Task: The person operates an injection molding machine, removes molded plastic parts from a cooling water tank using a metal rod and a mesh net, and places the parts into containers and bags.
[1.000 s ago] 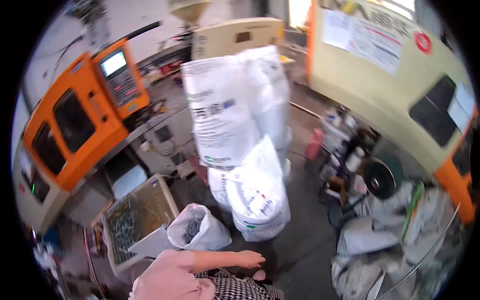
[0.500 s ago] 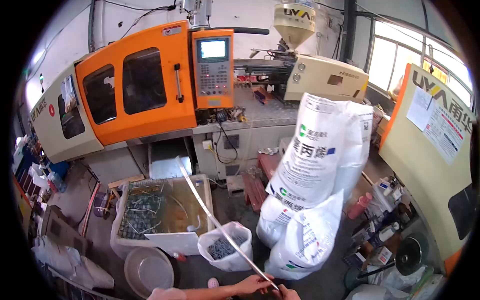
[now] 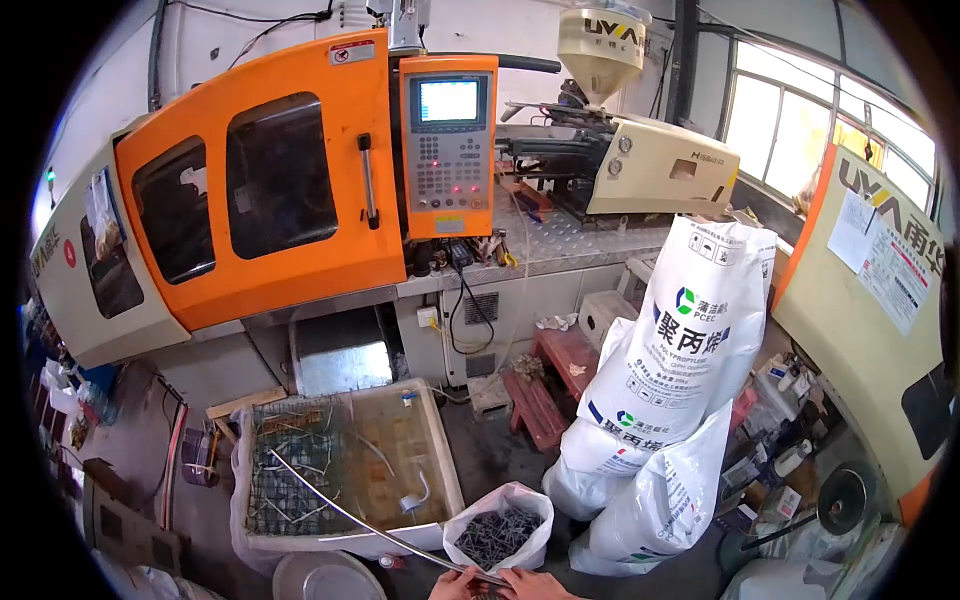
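Note:
A long, thin, curved metal rod (image 3: 345, 512) reaches from the bottom centre up and left over a water tub (image 3: 453, 470). Near its lower end, my left hand (image 3: 457, 584) is closed round it. My right hand (image 3: 532, 585) is beside the left, closed on the rod's end. Just above the hands is a white sack (image 3: 545, 520) with its top open, holding dark grey pieces (image 3: 497, 537). In the tub, a green mesh with thin pale strips (image 3: 292, 462) lies at the left, with murky water and a hose at the right.
An orange machine (image 3: 290, 190) with a lit control panel (image 3: 448, 150) stands behind the tub. Tall white printed sacks (image 3: 670, 350) stand at the right, beside a reddish step stool (image 3: 535, 410). A round basin (image 3: 325, 580) is at the bottom left. Another cream machine (image 3: 860, 320) is far right.
The view has swung up toward the orange machine and moved closer. The rod, not visible at first, is now held in both hands, and its far end has dropped down and left over the tub.

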Available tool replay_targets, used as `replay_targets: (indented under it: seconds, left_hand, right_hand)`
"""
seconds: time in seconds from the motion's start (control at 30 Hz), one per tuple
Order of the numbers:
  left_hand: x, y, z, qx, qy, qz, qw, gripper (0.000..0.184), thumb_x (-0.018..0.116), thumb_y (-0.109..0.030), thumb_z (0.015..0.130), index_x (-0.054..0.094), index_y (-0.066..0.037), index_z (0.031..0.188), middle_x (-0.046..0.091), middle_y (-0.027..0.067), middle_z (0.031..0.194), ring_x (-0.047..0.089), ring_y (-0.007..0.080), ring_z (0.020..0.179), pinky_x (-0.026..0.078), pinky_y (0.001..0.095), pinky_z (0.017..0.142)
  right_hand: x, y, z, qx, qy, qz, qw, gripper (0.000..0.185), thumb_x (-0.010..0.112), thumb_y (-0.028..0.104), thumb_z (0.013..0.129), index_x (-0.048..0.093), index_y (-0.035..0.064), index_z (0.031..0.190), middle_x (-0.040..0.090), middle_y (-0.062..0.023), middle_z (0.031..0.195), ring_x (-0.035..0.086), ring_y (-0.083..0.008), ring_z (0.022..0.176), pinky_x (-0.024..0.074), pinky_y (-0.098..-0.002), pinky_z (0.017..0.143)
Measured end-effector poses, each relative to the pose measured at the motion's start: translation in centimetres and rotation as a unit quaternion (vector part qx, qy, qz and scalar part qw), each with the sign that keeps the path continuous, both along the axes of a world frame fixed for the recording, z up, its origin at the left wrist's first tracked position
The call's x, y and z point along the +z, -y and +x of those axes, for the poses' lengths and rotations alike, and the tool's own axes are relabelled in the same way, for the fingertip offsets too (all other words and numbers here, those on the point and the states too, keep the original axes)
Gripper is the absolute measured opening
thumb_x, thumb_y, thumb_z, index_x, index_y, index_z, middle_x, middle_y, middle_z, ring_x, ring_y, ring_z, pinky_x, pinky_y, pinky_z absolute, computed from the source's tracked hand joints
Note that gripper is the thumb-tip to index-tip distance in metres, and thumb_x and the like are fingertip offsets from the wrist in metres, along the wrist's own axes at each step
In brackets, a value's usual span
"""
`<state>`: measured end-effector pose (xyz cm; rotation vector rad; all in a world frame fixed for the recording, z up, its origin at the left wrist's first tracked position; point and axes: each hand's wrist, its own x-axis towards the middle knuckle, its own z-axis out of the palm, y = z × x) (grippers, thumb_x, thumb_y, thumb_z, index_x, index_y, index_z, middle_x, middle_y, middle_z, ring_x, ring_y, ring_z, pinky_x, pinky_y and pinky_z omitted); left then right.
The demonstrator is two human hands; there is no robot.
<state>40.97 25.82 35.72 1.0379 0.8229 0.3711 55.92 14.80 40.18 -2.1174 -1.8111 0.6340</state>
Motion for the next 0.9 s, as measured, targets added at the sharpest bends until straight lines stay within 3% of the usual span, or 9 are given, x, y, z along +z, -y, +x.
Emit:
replay_targets:
  seconds: [0.07, 0.23, 0.37, 0.5, 0.6, 0.63, 0.7, 0.87, 0.9]
  left_hand:
    - [0.2, -1.3, -0.3, -0.028, -0.030, 0.032, 0.999, 0.018, 0.048, -0.017, 0.088, 0.057, -0.003, 0.094, 0.060, 0.0092, 0.081, 0.057, 0.0167, 0.073, 0.047, 0.0298, 0.066]
    - [0.5, -2.6, 0.3, 0.063, 0.038, -0.186, 0.980, 0.018, 0.049, -0.018, 0.088, 0.060, -0.004, 0.092, 0.061, 0.0095, 0.087, 0.056, 0.0186, 0.075, 0.047, 0.0324, 0.070]
    - [0.7, -3.2, 1.1, 0.037, -0.001, 0.036, 0.999, 0.019, 0.050, -0.019, 0.088, 0.060, -0.003, 0.088, 0.060, 0.0080, 0.081, 0.056, 0.0177, 0.073, 0.046, 0.0312, 0.066]
    - [2.1, -3.1, 3.0, 0.105, 0.038, -0.140, 0.984, 0.018, 0.051, -0.018, 0.087, 0.057, -0.001, 0.090, 0.060, 0.0081, 0.083, 0.057, 0.0193, 0.073, 0.046, 0.0312, 0.066]
    - [1.8, -2.5, 4.4, 0.090, -0.004, 0.020, 0.996, 0.018, 0.049, -0.018, 0.088, 0.056, -0.001, 0.089, 0.058, 0.0063, 0.074, 0.055, 0.0183, 0.065, 0.046, 0.0300, 0.062]
    - [2.3, -2.4, 5.0, 0.094, -0.004, 0.020, 0.995, 0.018, 0.049, -0.018, 0.088, 0.056, -0.001, 0.089, 0.058, 0.0063, 0.074, 0.055, 0.0183, 0.065, 0.046, 0.0300, 0.062]
    - [3.7, -2.1, 6.0, 0.173, 0.016, -0.196, 0.965, 0.016, 0.050, -0.016, 0.087, 0.056, -0.001, 0.088, 0.056, 0.0067, 0.069, 0.054, 0.0169, 0.064, 0.045, 0.0300, 0.059]
    - [2.1, -1.3, 6.2, 0.113, -0.069, -0.082, 0.988, 0.018, 0.057, -0.016, 0.082, 0.058, 0.001, 0.090, 0.061, 0.0109, 0.075, 0.058, 0.0187, 0.070, 0.047, 0.0294, 0.062]
    - [0.0, -1.3, 5.8, 0.111, -0.009, -0.114, 0.987, 0.024, 0.052, -0.021, 0.087, 0.057, 0.001, 0.091, 0.060, 0.0101, 0.075, 0.058, 0.0175, 0.068, 0.047, 0.0285, 0.061]
  right_hand:
    - [0.8, -1.3, -0.1, 0.000, -0.015, -0.034, 0.999, 0.037, 0.045, 0.036, 0.087, 0.043, 0.0077, 0.111, 0.058, -0.0195, 0.092, 0.059, -0.0386, 0.069, 0.0461, -0.0481, 0.058]
    - [1.4, -2.6, 0.1, 0.005, -0.012, -0.063, 0.998, 0.039, 0.044, 0.038, 0.087, 0.044, 0.0078, 0.111, 0.058, -0.0192, 0.096, 0.059, -0.0379, 0.073, 0.0470, -0.0475, 0.061]
    - [1.1, -2.8, 1.6, 0.014, 0.008, -0.020, 1.000, 0.039, 0.043, 0.037, 0.087, 0.045, 0.0083, 0.113, 0.058, -0.0192, 0.094, 0.059, -0.0377, 0.073, 0.0472, -0.0469, 0.062]
    - [2.7, -3.0, 4.0, 0.031, -0.047, -0.126, 0.990, 0.039, 0.040, 0.031, 0.088, 0.043, 0.0087, 0.120, 0.059, -0.0205, 0.094, 0.059, -0.0385, 0.075, 0.0466, -0.0471, 0.064]
    - [1.8, -2.5, 5.5, 0.055, -0.079, -0.087, 0.992, 0.042, 0.039, 0.026, 0.088, 0.039, 0.0091, 0.126, 0.059, -0.0225, 0.096, 0.058, -0.0406, 0.079, 0.0455, -0.0480, 0.069]
    - [2.4, -2.5, 6.0, 0.060, -0.079, -0.088, 0.991, 0.042, 0.039, 0.026, 0.088, 0.039, 0.0091, 0.126, 0.059, -0.0225, 0.096, 0.058, -0.0406, 0.079, 0.0455, -0.0480, 0.069]
    - [4.0, -2.6, 6.5, 0.059, -0.109, -0.135, 0.983, 0.041, 0.039, 0.025, 0.088, 0.040, 0.0072, 0.125, 0.058, -0.0252, 0.097, 0.056, -0.0426, 0.084, 0.0442, -0.0486, 0.074]
    - [-0.6, -1.6, 7.6, 0.001, -0.201, -0.097, 0.975, 0.037, 0.045, 0.026, 0.087, 0.050, 0.0032, 0.116, 0.056, -0.0269, 0.101, 0.055, -0.0419, 0.091, 0.0441, -0.0475, 0.075]
    - [-3.1, -1.5, 7.8, 0.006, -0.196, -0.039, 0.980, 0.033, 0.045, 0.029, 0.088, 0.050, 0.0035, 0.108, 0.058, -0.0240, 0.090, 0.057, -0.0391, 0.081, 0.0452, -0.0463, 0.068]
